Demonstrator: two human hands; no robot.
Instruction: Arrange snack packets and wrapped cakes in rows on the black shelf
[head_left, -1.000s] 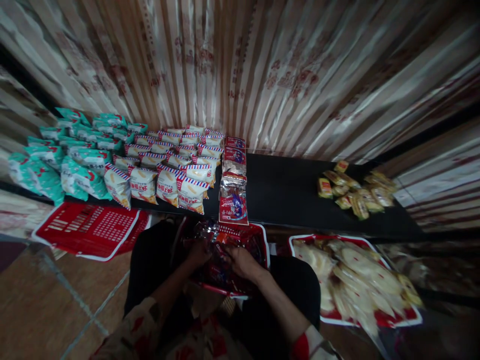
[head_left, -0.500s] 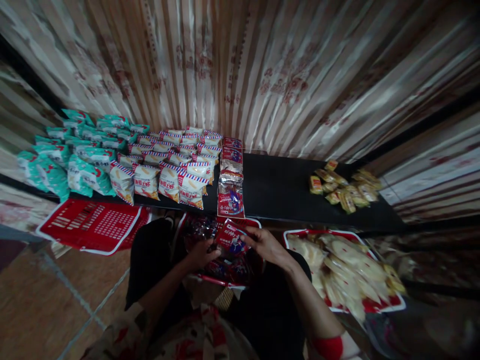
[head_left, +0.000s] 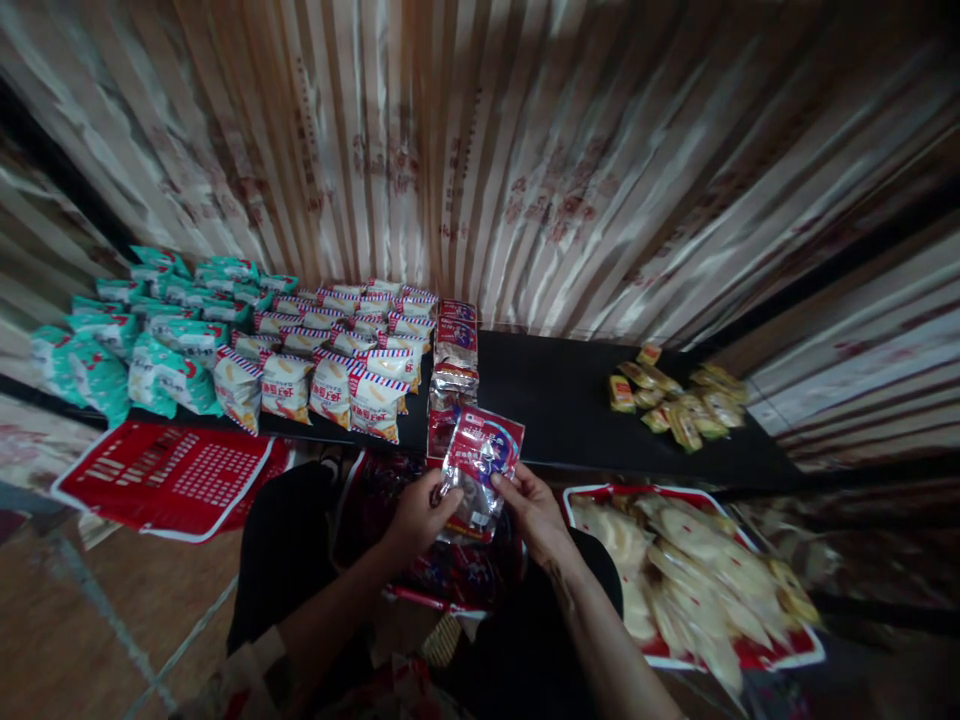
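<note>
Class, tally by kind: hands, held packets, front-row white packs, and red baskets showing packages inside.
Left hand and right hand: 2
Held red packet: 1
Front-row white packs: 4
Centre basket and right basket: 2
Total: 9

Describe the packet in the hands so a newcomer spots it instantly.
Start at the long black shelf; below it in view, find the central red basket. Above that basket, the left hand and right hand hold a red-and-blue packet. Similar packets lie in a row on the shelf; this one is raised, tilted, between both hands.
</note>
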